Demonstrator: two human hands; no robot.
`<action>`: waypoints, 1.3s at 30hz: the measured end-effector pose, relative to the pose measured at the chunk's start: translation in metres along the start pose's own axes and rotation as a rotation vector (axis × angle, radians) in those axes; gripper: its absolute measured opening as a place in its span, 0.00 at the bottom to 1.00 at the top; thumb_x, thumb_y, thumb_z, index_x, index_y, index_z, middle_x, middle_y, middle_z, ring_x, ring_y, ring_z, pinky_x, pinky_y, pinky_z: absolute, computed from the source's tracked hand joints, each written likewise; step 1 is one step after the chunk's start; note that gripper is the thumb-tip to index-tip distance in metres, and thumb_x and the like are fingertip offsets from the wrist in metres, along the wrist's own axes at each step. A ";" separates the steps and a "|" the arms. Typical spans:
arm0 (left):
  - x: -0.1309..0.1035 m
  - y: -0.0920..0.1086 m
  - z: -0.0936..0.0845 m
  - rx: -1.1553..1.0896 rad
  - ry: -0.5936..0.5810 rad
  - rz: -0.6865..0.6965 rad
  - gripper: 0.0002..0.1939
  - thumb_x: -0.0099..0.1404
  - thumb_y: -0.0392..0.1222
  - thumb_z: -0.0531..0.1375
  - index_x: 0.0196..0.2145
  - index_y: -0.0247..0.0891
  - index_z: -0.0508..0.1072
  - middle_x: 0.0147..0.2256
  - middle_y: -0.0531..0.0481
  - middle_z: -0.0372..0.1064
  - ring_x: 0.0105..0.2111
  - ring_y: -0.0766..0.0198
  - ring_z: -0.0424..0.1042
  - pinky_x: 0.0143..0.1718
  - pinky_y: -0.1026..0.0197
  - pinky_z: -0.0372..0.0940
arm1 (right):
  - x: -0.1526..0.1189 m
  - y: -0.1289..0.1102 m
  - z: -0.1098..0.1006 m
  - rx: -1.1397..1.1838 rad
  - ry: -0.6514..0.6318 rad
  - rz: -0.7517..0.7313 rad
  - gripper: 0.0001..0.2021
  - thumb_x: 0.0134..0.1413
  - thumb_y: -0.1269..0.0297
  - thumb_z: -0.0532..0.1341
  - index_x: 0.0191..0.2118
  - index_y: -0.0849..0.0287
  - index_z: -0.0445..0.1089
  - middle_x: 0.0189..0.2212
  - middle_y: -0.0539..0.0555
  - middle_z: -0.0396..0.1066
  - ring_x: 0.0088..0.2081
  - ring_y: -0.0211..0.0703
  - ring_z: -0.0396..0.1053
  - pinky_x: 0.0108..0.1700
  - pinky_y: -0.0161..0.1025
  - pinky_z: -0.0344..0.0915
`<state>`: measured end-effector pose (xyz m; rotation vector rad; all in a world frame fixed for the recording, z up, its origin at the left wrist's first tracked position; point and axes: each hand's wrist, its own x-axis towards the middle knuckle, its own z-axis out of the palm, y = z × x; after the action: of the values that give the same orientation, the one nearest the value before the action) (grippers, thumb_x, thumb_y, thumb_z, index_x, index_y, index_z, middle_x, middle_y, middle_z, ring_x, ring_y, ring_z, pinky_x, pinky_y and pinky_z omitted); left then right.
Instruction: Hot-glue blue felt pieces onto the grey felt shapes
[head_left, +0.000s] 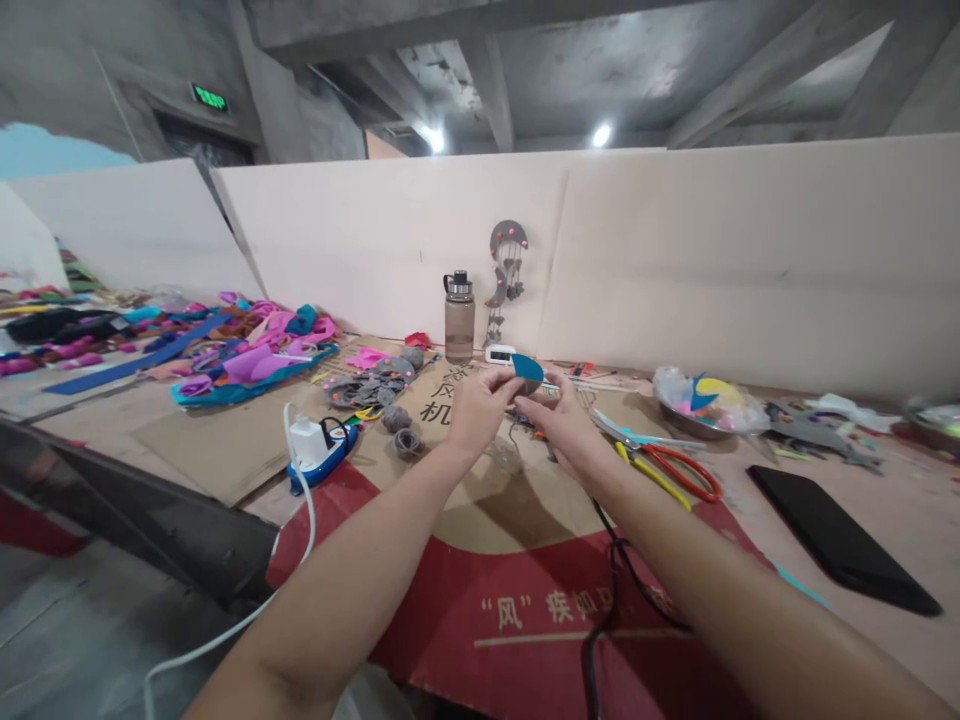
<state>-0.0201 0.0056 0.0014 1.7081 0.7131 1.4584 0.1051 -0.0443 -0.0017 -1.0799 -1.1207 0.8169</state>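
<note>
A small blue and grey piece (529, 369), seemingly felt, is held up between my two hands above the cardboard. My left hand (480, 402) pinches its left side between thumb and fingers. At its right edge, the fingers of my right hand (556, 412) are closed on the same piece. Below my hands, small bits lie on the cardboard, too small to make out. Red-handled scissors (679, 470) rest just right of my right hand, beside a yellow-handled tool (654, 476). Grey yarn balls (397, 420) sit left of my left hand.
A water bottle (460, 325) and small digital clock (500, 354) stand at the back. Leftward are grey felt pieces (371, 385), a blue power strip (322, 460) and colourful felt (255, 362). A metal bowl (694, 425) and black phone (840, 538) lie rightward. A black cable (616, 560) crosses the front.
</note>
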 end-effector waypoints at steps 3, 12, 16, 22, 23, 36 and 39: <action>0.000 0.002 0.000 0.005 -0.057 -0.020 0.11 0.61 0.45 0.63 0.36 0.36 0.81 0.35 0.47 0.78 0.35 0.62 0.75 0.39 0.61 0.71 | 0.007 0.004 0.001 0.074 0.023 -0.003 0.25 0.42 0.48 0.68 0.45 0.54 0.68 0.35 0.50 0.75 0.38 0.42 0.73 0.42 0.41 0.67; 0.002 0.004 0.004 -0.276 -0.205 -0.367 0.14 0.54 0.46 0.70 0.32 0.32 0.78 0.31 0.47 0.76 0.29 0.64 0.75 0.34 0.58 0.74 | 0.010 0.015 -0.025 0.045 0.015 -0.046 0.17 0.42 0.48 0.69 0.31 0.57 0.73 0.27 0.48 0.73 0.30 0.38 0.67 0.36 0.37 0.65; 0.002 0.005 0.002 -0.339 -0.226 -0.467 0.13 0.56 0.43 0.70 0.34 0.31 0.76 0.31 0.47 0.75 0.27 0.68 0.73 0.30 0.62 0.73 | 0.010 0.009 -0.026 0.102 -0.041 0.026 0.20 0.38 0.46 0.71 0.29 0.57 0.72 0.24 0.48 0.71 0.26 0.37 0.66 0.32 0.37 0.65; 0.004 0.005 -0.001 -0.450 -0.262 -0.533 0.09 0.58 0.38 0.69 0.32 0.31 0.74 0.29 0.50 0.72 0.26 0.69 0.73 0.29 0.64 0.74 | 0.008 0.002 -0.027 0.287 -0.163 0.083 0.21 0.34 0.47 0.74 0.27 0.56 0.69 0.24 0.47 0.72 0.27 0.38 0.67 0.31 0.38 0.67; 0.005 0.004 -0.001 -0.462 -0.277 -0.540 0.09 0.58 0.38 0.69 0.32 0.31 0.74 0.29 0.49 0.73 0.26 0.69 0.73 0.29 0.64 0.74 | 0.008 0.003 -0.027 0.312 -0.169 0.095 0.21 0.33 0.47 0.75 0.27 0.56 0.69 0.24 0.47 0.72 0.27 0.39 0.68 0.31 0.38 0.68; 0.000 0.005 0.010 -0.465 -0.195 -0.550 0.02 0.60 0.28 0.65 0.33 0.29 0.74 0.31 0.48 0.74 0.26 0.68 0.75 0.30 0.64 0.74 | 0.013 0.016 -0.030 0.327 -0.023 0.135 0.27 0.29 0.45 0.76 0.32 0.55 0.67 0.23 0.44 0.69 0.23 0.34 0.64 0.23 0.32 0.63; 0.001 0.006 0.009 -0.424 -0.137 -0.509 0.04 0.60 0.31 0.66 0.33 0.29 0.74 0.31 0.48 0.74 0.27 0.68 0.75 0.31 0.63 0.74 | 0.012 0.014 -0.030 0.326 -0.012 0.117 0.27 0.32 0.42 0.74 0.31 0.54 0.65 0.24 0.45 0.69 0.23 0.33 0.63 0.26 0.33 0.65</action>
<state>-0.0113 0.0012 0.0060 1.1775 0.6480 1.0337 0.1376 -0.0366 -0.0141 -0.8725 -0.9020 1.0591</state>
